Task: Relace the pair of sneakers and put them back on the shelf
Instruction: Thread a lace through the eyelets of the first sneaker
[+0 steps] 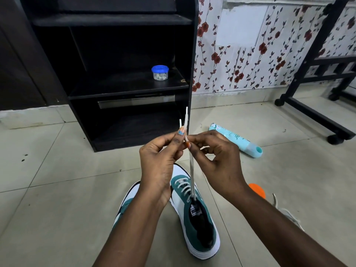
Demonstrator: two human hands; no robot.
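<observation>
Nearest the camera, two forearms reach in from the bottom edge, and under them a green and white sneaker [194,214] stands on the tiled floor [57,180], toe pointing away, its long axis running near to far. Its white lace [192,170] is already crossed through the eyelets, and both loose ends rise almost straight up from the top eyelets to the hands held above the toe.

The left hand [161,157] pinches the lace between thumb and forefinger, the other fingers curled in. The right hand [217,157] pinches the same strands just beside it, fingertips nearly touching the left thumb. Two stiff lace tips [186,114] stick up above the fingers, one higher than the other, which suggests the ends are being evened out before tying. The hands are about equally near the lace, so either could lead the knot; the pull runs upward, away from the shoe.

The second sneaker [125,207] lies just left of the first, largely hidden by the left forearm, so its lacing cannot be judged. Another loose lace [285,211] shows on the floor to the right.

Farther off, a black shelf unit [127,89] stands straight ahead, a small blue-lidded jar [160,73] on its middle shelf; the bottom shelf looks dark and its contents cannot be made out. A pale blue spray can [235,139] lies on its side on the floor to the right.
</observation>
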